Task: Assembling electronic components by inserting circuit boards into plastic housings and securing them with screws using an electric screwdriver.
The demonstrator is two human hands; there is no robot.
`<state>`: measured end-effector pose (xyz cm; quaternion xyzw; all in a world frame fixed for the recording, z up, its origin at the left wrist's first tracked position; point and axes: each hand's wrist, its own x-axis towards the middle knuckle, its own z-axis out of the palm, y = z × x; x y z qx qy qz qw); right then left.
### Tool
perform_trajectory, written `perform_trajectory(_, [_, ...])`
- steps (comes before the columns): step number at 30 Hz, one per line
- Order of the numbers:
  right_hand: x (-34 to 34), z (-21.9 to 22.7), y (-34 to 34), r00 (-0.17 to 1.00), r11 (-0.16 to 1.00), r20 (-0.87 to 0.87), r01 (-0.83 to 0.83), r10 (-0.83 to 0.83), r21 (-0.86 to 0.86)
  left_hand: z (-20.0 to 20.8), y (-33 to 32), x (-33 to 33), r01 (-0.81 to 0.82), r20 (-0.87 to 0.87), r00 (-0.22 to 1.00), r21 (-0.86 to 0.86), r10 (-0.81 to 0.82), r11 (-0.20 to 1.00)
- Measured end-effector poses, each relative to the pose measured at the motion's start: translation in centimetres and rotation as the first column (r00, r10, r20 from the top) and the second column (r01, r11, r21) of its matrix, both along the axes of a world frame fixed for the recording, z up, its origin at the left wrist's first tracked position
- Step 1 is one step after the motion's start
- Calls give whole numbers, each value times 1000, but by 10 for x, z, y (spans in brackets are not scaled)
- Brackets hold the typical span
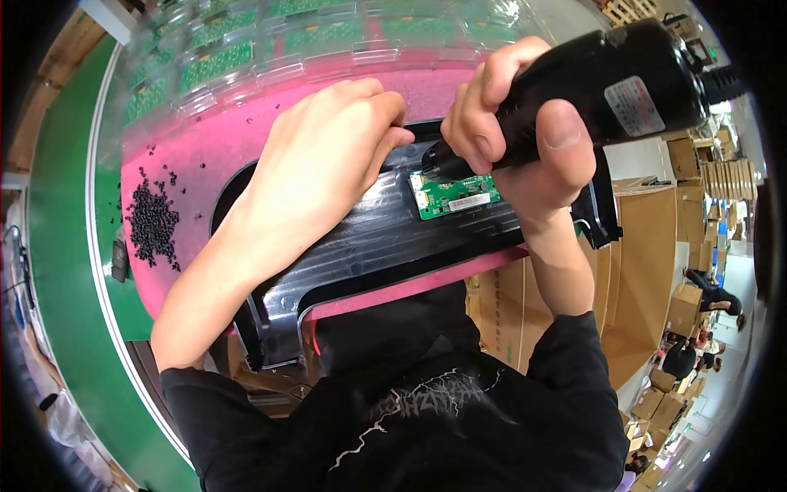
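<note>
Electric driver point(611, 86) at a green circuit board point(447, 197)

The right hand point(537, 184) grips the driver, its tip at the board's upper left corner. The board lies on a black plastic panel point(352, 250), the left hand point(328, 148) curled above it. Small black pieces point(153, 221) lie heaped on the pink counter point(205, 148).

Your electric screwdriver point(574, 78) has a smooth plastic body with a soft sheen, its label point(634, 107) papery and slightly shiny. Under its tip you have a circuit board point(447, 195) with a glossy coating, on a moulded plastic housing point(361, 242), ribbed and shiny in streaks. Your bench point(234, 131) looks smooth and matt; the trays point(270, 78) across it are clear, glossy plastic. Your shirt point(467, 418) is matt cloth, the box point(635, 254) beside you dull cardboard.
</note>
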<state>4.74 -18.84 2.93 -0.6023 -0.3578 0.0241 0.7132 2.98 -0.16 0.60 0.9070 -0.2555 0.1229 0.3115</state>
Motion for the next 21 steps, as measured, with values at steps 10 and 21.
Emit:
perform_trajectory(10, [2, -5, 8, 999, 1000, -45, 11, -10, 13, -4, 1, -1, 109, 54, 993, 11, -109, 994])
perform_trajectory(21, [3, 2, 11, 989, 998, -132, -56, 59, 29, -5, 1, -1, 146, 1, 989, -32, -146, 989])
